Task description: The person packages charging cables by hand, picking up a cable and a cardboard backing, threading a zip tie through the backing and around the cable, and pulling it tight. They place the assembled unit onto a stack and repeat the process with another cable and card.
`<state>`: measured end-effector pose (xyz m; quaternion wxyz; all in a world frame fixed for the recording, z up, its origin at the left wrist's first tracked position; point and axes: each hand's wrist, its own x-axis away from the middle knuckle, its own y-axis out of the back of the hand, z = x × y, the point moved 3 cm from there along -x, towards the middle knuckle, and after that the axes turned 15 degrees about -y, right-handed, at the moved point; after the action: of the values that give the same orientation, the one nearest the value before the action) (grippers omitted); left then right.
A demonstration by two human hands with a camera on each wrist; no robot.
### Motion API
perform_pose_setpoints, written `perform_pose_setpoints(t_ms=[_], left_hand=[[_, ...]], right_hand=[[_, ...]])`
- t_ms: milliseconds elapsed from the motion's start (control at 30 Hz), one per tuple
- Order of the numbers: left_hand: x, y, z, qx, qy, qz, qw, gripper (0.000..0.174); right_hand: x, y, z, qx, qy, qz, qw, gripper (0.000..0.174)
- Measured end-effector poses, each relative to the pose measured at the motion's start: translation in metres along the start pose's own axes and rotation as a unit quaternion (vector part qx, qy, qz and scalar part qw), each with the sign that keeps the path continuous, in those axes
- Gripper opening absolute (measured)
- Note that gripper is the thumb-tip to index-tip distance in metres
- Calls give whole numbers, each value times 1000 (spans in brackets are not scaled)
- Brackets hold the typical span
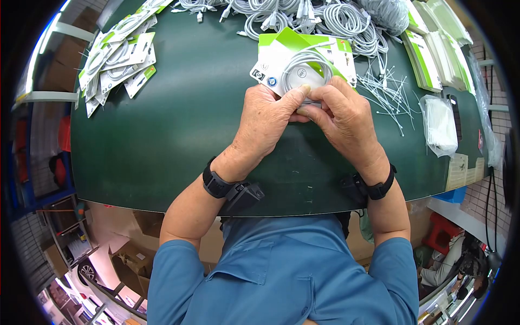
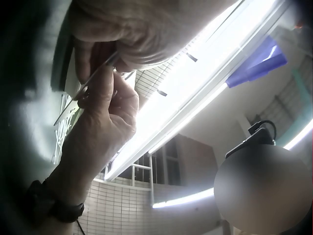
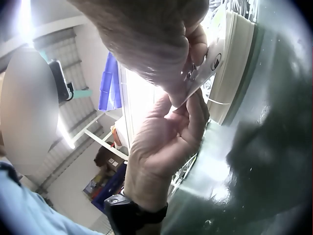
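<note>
A coiled grey cable [image 1: 286,72] lies against a white and green card [image 1: 265,59] in the head view. The left hand [image 1: 266,115] grips the card's lower edge, its thumb over the front by the coil. Close beside it, the right hand [image 1: 346,116] pinches at the bottom of the coil with thumb and forefinger. More green and white cards [image 1: 344,54] lie just behind. In the right wrist view the card [image 3: 205,71] is seen nearly edge-on between both hands; what the fingertips pinch is partly hidden.
Carded cables [image 1: 116,59] are piled at the far left of the green table [image 1: 179,119]. Bundled grey cables [image 1: 346,21] lie along the back. To the right are loose white ties [image 1: 387,95], stacked cards [image 1: 422,59] and a clear bag of ties [image 1: 440,127].
</note>
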<state>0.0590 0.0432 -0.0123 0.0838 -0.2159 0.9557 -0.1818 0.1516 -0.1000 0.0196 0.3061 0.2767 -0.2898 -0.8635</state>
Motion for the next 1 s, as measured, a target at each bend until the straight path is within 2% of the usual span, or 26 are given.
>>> perform_pose_setpoints(t_ms=[67, 167, 267, 367, 567, 767, 867, 1000], left_hand=[[0, -1, 0, 6, 2, 0, 1000, 34], [0, -2, -1, 0, 9, 5, 1000, 34], [0, 1, 3, -6, 31, 12, 999, 33], [1, 2, 6, -17, 50, 20, 998, 32], [3, 1, 7, -15, 63, 27, 998, 30], [2, 2, 10, 13, 79, 33, 996, 30], [0, 4, 14, -2, 75, 35, 997, 31], [0, 4, 18, -31, 67, 40, 996, 31]], right_hand=[[1, -1, -3, -43, -6, 4, 999, 23], [1, 3, 2, -67, -72, 26, 995, 23], [3, 1, -1, -49, -79, 52, 994, 22], [5, -1, 1, 48, -25, 47, 997, 22], [6, -3, 5, 86, 7, 41, 995, 21], [5, -1, 6, 96, 24, 25, 995, 18], [5, -1, 3, 74, 39, 10, 996, 15], [3, 3, -2, 17, 16, 36, 999, 13]])
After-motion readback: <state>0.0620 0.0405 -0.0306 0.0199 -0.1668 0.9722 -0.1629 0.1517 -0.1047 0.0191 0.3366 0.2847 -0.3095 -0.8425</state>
